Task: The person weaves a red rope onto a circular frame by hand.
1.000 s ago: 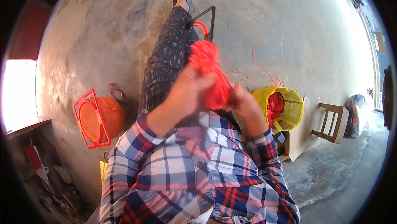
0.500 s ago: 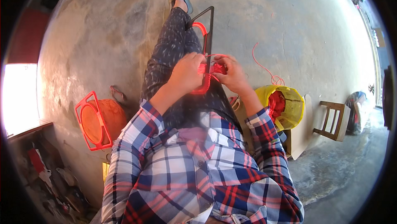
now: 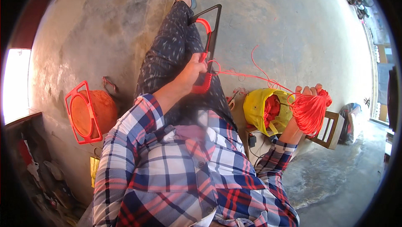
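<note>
My left hand (image 3: 191, 72) grips a dark rectangular frame (image 3: 213, 28) that lies along my outstretched leg, at the part wrapped in red cord (image 3: 202, 83). My right hand (image 3: 305, 97) is held out to the right, closed on a thick bundle of red cord (image 3: 310, 110). A single strand of red cord (image 3: 251, 75) runs taut from the frame across to the bundle.
A yellow bag (image 3: 263, 110) with more red cord in it sits on the floor by my right side. A small wooden stool (image 3: 327, 129) stands beyond it. A finished red frame with an orange woven bag (image 3: 88, 110) lies to my left. Grey concrete floor (image 3: 284, 21) lies all around.
Both hands were together at the frame. My right hand has swung out to the right with the cord bundle, pulling a strand tight, while my left hand stays on the frame.
</note>
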`<state>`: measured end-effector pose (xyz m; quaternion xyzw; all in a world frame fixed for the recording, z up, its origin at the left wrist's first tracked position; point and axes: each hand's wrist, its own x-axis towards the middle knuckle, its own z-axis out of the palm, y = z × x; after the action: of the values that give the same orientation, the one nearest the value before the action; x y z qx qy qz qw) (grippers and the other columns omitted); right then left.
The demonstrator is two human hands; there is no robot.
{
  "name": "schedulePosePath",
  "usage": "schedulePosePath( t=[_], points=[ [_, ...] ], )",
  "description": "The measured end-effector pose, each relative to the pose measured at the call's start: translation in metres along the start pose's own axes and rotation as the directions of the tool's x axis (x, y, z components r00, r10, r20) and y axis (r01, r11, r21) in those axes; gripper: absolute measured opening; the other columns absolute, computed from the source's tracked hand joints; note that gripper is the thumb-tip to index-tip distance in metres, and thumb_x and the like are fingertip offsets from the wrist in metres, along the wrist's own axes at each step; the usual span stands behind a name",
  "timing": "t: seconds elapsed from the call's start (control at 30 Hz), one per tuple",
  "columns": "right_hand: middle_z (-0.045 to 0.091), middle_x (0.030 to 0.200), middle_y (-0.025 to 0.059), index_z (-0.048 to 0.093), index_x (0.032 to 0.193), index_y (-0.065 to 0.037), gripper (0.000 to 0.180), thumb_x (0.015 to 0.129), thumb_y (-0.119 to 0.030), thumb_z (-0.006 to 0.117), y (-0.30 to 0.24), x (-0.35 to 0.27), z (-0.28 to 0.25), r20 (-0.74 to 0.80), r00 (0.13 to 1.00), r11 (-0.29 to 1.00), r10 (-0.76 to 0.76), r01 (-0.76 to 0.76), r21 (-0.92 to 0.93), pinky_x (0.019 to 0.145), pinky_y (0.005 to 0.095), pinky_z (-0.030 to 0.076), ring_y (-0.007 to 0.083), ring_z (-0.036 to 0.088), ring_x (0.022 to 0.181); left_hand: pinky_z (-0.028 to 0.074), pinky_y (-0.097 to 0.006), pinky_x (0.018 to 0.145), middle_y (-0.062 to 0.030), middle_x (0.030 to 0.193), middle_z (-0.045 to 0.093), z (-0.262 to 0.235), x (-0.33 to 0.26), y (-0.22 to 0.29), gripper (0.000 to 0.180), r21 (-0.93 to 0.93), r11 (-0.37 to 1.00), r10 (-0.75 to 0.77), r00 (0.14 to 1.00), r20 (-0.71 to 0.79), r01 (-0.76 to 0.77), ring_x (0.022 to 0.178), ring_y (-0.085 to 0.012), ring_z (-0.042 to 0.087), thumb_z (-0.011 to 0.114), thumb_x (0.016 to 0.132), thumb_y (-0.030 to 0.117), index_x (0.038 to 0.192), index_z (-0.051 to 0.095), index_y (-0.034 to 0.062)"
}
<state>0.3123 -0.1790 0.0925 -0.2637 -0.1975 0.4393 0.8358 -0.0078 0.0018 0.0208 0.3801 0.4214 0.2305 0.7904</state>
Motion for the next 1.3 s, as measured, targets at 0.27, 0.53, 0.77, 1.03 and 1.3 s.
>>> schedulePosePath(
  t=[0.27, 0.53, 0.77, 1.03, 1.3],
  points=[
    [0.059, 0.105, 0.0087, 0.048, 0.13, 0.001, 0.053, 0.081, -0.015, 0.059, 0.137, -0.013, 0.015, 0.035, 0.844, 0.804, 0.535, -0.496, -0.328, 0.081, 0.0296, 0.049, 0.0139, 0.059, 0.089, 0.042, -0.026, 0.09, -0.0016, 0.099, 0.047, 0.004, 0.004, -0.009, 0.056, 0.079, 0.996, 0.029, 0.999, 0.039, -0.032, 0.093, -0.0117, 0.05, 0.046, 0.077, 0.005, 0.133, 0.04, 0.0031],
    [0.062, 0.089, 0.0035, 0.053, 0.121, 0.001, 0.042, 0.081, -0.008, 0.059, 0.119, -0.031, 0.113, -0.03, 0.825, 0.761, 0.565, -0.535, -0.366, 0.073, 0.0246, 0.045, 0.0109, 0.058, 0.079, 0.029, -0.024, 0.091, 0.0008, 0.097, 0.044, 0.006, 0.001, 0.005, 0.053, 0.074, 0.997, 0.006, 1.0, 0.007, -0.007, 0.092, -0.0117, 0.041, 0.05, 0.071, 0.008, 0.123, 0.047, 0.0037],
    [0.061, 0.081, 0.0086, 0.056, 0.108, 0.002, 0.036, 0.076, -0.015, 0.062, 0.106, -0.042, 0.137, -0.023, 0.84, 0.788, 0.542, -0.518, -0.334, 0.064, 0.0265, 0.043, 0.0148, 0.057, 0.07, 0.036, -0.031, 0.095, -0.0047, 0.109, 0.05, 0.011, 0.016, -0.014, 0.049, 0.44, 0.885, 0.268, 0.939, -0.216, -0.151, 0.107, -0.0121, 0.044, 0.048, 0.073, 0.001, 0.123, 0.048, 0.001],
    [0.061, 0.085, 0.0131, 0.061, 0.094, 0.0, 0.032, 0.066, -0.012, 0.07, 0.084, 0.013, 0.117, 0.394, 0.803, 0.69, 0.447, -0.029, -0.723, 0.061, 0.0335, 0.044, 0.0244, 0.059, 0.071, 0.046, -0.022, 0.063, 0.0004, 0.076, 0.059, 0.02, -0.015, 0.035, 0.01, 0.507, 0.756, 0.554, 0.817, -0.158, -0.414, 0.069, -0.0048, 0.053, 0.066, 0.087, 0.006, 0.094, 0.06, 0.0022],
    [0.066, 0.097, 0.0144, 0.064, 0.109, -0.003, 0.038, 0.073, -0.013, 0.072, 0.197, 0.005, 0.07, 0.013, 0.813, 0.025, 0.582, -0.002, -1.0, 0.073, 0.0353, 0.051, 0.0296, 0.065, 0.087, 0.05, -0.033, 0.066, -0.0141, 0.078, 0.063, 0.001, -0.005, -0.021, 0.015, 0.793, 0.548, 0.553, 0.826, -0.105, -0.266, 0.073, -0.0239, 0.065, 0.059, 0.093, 0.017, 0.095, 0.055, 0.0031]
  ],
)
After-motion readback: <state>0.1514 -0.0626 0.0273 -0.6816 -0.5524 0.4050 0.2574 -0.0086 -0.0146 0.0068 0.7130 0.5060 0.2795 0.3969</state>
